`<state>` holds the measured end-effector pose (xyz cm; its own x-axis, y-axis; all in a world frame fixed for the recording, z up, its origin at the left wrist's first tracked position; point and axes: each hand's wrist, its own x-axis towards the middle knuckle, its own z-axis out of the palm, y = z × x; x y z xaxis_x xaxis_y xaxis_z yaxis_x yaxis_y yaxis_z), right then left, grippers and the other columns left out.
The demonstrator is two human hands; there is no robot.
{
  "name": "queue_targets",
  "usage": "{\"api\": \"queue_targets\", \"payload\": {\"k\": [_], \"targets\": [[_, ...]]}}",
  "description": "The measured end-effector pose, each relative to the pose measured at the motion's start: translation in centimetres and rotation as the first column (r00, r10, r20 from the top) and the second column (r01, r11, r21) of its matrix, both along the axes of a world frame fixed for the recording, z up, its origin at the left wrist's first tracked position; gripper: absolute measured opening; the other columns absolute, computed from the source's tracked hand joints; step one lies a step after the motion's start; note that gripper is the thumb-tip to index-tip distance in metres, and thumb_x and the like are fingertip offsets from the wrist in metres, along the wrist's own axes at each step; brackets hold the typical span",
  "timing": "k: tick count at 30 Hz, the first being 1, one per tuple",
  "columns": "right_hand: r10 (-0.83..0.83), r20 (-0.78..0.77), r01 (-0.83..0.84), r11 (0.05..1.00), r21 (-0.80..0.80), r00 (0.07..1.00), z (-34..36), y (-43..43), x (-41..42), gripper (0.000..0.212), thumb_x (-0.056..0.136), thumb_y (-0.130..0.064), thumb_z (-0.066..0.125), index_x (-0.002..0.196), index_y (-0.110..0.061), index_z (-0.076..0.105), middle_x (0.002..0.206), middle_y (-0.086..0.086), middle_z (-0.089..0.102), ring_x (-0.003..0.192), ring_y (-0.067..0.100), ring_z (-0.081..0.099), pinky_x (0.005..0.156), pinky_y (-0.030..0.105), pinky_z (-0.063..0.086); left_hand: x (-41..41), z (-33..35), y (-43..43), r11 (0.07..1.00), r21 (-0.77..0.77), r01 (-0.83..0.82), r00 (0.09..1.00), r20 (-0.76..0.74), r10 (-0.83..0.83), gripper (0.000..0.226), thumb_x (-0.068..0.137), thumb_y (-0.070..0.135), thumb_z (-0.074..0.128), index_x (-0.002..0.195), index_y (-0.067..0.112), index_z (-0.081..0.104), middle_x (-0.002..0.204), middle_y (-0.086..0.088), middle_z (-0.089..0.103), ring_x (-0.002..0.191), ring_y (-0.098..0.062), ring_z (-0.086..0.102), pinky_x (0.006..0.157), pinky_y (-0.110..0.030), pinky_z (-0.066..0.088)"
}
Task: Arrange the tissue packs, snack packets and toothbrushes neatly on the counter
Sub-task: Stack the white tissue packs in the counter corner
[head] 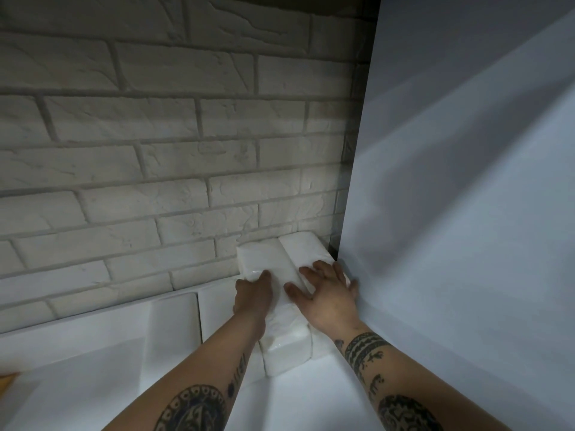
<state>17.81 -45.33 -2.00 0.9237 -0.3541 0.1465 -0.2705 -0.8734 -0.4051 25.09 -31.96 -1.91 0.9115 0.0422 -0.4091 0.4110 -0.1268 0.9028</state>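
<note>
Several white tissue packs are stacked in the back right corner of the white counter [311, 396]. The top left pack [264, 256] and the top right pack [303, 248] lie side by side. My left hand [253, 295] grips the left side of the top left pack, thumb on top. My right hand [326, 290] lies flat with spread fingers on the top right pack. Lower packs [287, 346] show beneath my wrists. More packs [174, 325] lie to the left on the counter. No snack packets or toothbrushes are in view.
A white brick wall [155, 150] runs along the back of the counter. A tall plain white panel [466, 213] closes off the right side, touching the stack. A brown wooden edge [7, 382] shows at the far left.
</note>
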Motion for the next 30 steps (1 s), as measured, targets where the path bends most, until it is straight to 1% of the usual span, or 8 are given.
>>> {"api": "queue_targets", "payload": {"k": [4,12,16,18,20,24,28,30], "targets": [[0.011,-0.029,-0.011,1.0,-0.007,1.0,0.3,0.1,0.0,0.073,0.09,-0.08,0.032,0.152,-0.042,0.038,0.166,-0.013,0.021,0.157,0.022,-0.002,0.117,0.069,-0.011,0.2,0.1,0.5,1.0,-0.009,-0.004,1.0,0.002,0.004,0.103,0.069,0.071,0.059,0.151,0.014,0.035,0.145,-0.013,0.053,0.125,-0.037,0.055,0.108,-0.051,0.047],[-0.006,-0.004,0.006,0.998,-0.059,1.0,2.2,2.1,-0.9,0.065,0.099,-0.068,0.032,0.155,-0.035,0.035,0.169,-0.008,0.015,0.158,0.024,-0.004,0.119,0.065,-0.011,-1.2,2.8,4.5,0.998,-0.021,0.051,0.997,0.064,-0.049,0.076,0.099,0.053,0.05,0.161,0.014,0.029,0.159,-0.011,0.041,0.137,-0.034,0.047,0.115,-0.046,0.041],[0.063,0.094,-0.058,0.997,-0.047,0.994,3.1,5.6,-2.0,0.055,0.1,-0.054,0.045,0.15,-0.032,0.044,0.168,-0.007,0.02,0.157,0.022,0.001,0.122,0.06,-0.005,-2.4,3.9,8.1,0.995,0.062,0.077,0.989,0.124,-0.084,0.051,0.103,0.039,0.049,0.144,0.009,0.05,0.128,-0.004,0.052,0.113,-0.028,0.052,0.108,-0.042,0.047],[0.108,0.16,-0.105,0.994,-0.027,0.981,3.4,7.9,-2.7,0.048,0.098,-0.045,0.053,0.143,-0.031,0.053,0.164,-0.006,0.029,0.156,0.022,0.01,0.122,0.058,-0.001,-3.5,4.6,10.0,0.989,0.089,0.121,0.98,0.15,-0.134,0.03,0.104,0.028,0.05,0.12,0.007,0.063,0.115,-0.006,0.054,0.101,-0.024,0.053,0.094,-0.035,0.047],[0.156,0.251,-0.162,0.987,0.0,0.955,3.8,10.8,-3.6,0.038,0.094,-0.037,0.059,0.131,-0.029,0.064,0.152,-0.005,0.046,0.147,0.021,0.029,0.121,0.054,0.01,-5.1,5.3,12.5,0.988,0.077,0.131,0.976,0.166,-0.142,0.017,0.102,0.024,0.051,0.095,0.015,0.063,0.105,-0.007,0.064,0.09,-0.025,0.058,0.08,-0.035,0.046],[0.24,0.31,-0.278,0.957,0.085,0.92,4.6,18.0,-5.6,0.025,0.094,-0.029,0.058,0.115,-0.028,0.074,0.116,-0.007,0.072,0.117,0.017,0.059,0.105,0.038,0.031,-9.2,6.3,18.7,0.983,0.051,0.176,0.945,0.269,-0.183,0.019,0.1,0.027,0.056,0.109,0.017,0.069,0.106,-0.001,0.076,0.09,-0.022,0.071,0.081,-0.034,0.051],[0.278,0.307,-0.36,0.897,0.257,0.91,3.7,27.1,-8.8,0.016,0.095,-0.028,0.06,0.101,-0.03,0.074,0.08,-0.013,0.072,0.087,0.009,0.065,0.104,0.043,0.044,-13.5,5.8,28.3,0.972,0.181,0.15,0.902,0.377,-0.21,0.019,0.101,0.019,0.057,0.108,0.012,0.073,0.1,-0.003,0.077,0.075,-0.013,0.07,0.054,-0.012,0.047],[0.3,0.291,-0.383,0.876,0.292,0.908,2.9,30.3,-10.1,0.013,0.095,-0.029,0.061,0.1,-0.031,0.074,0.07,-0.018,0.066,0.077,0.006,0.061,0.103,0.044,0.045,-14.8,5.2,32.4,0.957,0.252,0.141,0.897,0.377,-0.231,0.018,0.101,0.019,0.058,0.105,0.012,0.074,0.094,-0.001,0.077,0.075,-0.015,0.069,0.052,-0.01,0.045]]}}
